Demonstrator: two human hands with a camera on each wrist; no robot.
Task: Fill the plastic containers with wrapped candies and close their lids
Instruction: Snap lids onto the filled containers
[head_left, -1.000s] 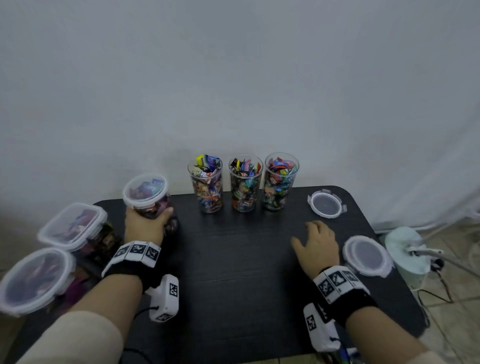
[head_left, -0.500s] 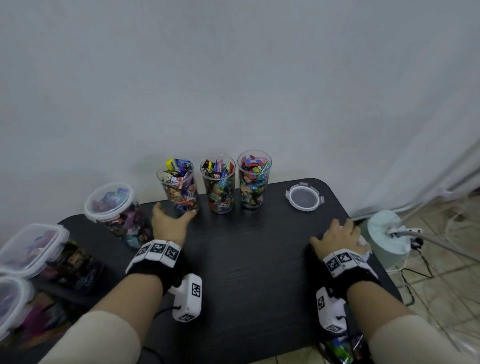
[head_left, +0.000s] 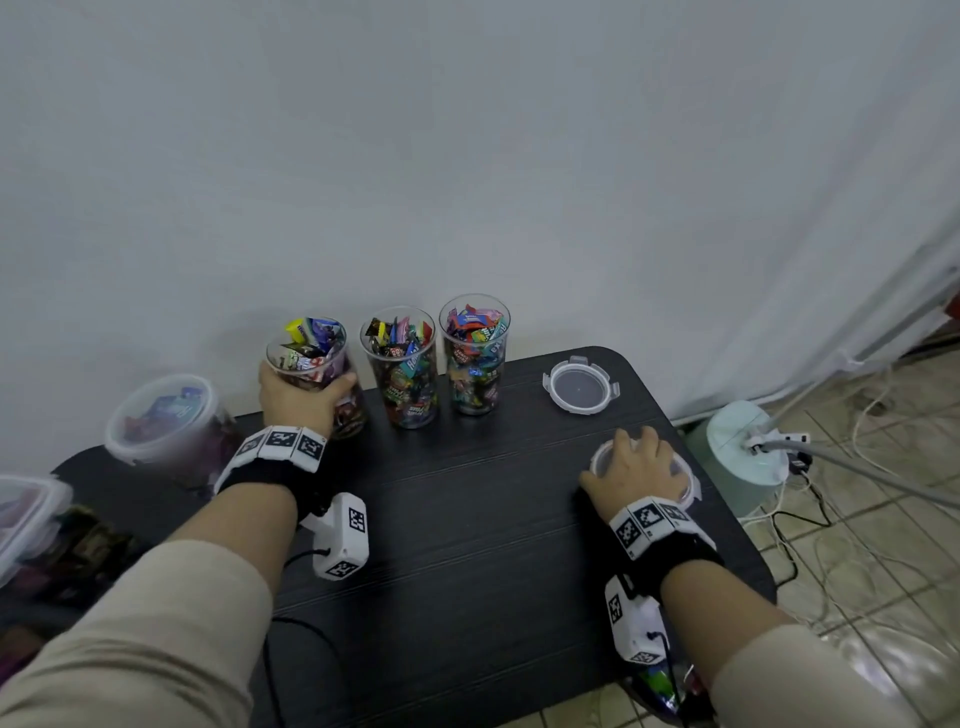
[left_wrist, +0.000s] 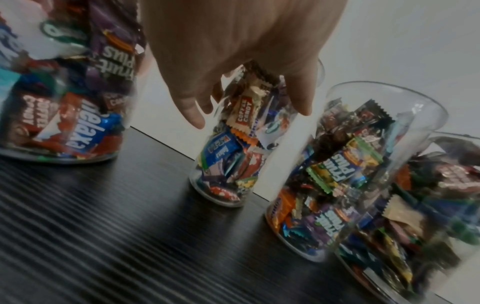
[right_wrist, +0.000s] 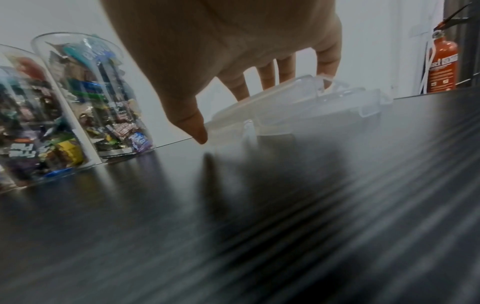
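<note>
Three tall clear cups packed with wrapped candies stand in a row at the back of the black table (head_left: 467, 519). My left hand (head_left: 301, 400) grips the leftmost cup (head_left: 306, 353), fingers wrapped round its wall; the left wrist view shows the same cup (left_wrist: 228, 144) still standing on the table. The middle cup (head_left: 402, 374) and right cup (head_left: 474, 364) are untouched. My right hand (head_left: 634, 467) covers a clear round lid (head_left: 687, 480) near the right edge. In the right wrist view that lid (right_wrist: 298, 111) is pinched between fingers and thumb, its far edge tilted up.
A second clear lid (head_left: 581, 385) lies behind my right hand. A lidded round container of candies (head_left: 166, 421) stands at the back left, with a lidded container (head_left: 26, 514) further left. A pale green appliance (head_left: 743, 457) and cables sit on the floor to the right.
My left hand let go of the lidded round container, moved right and took hold of the leftmost cup. My right hand moved right onto the near lid and gripped it.
</note>
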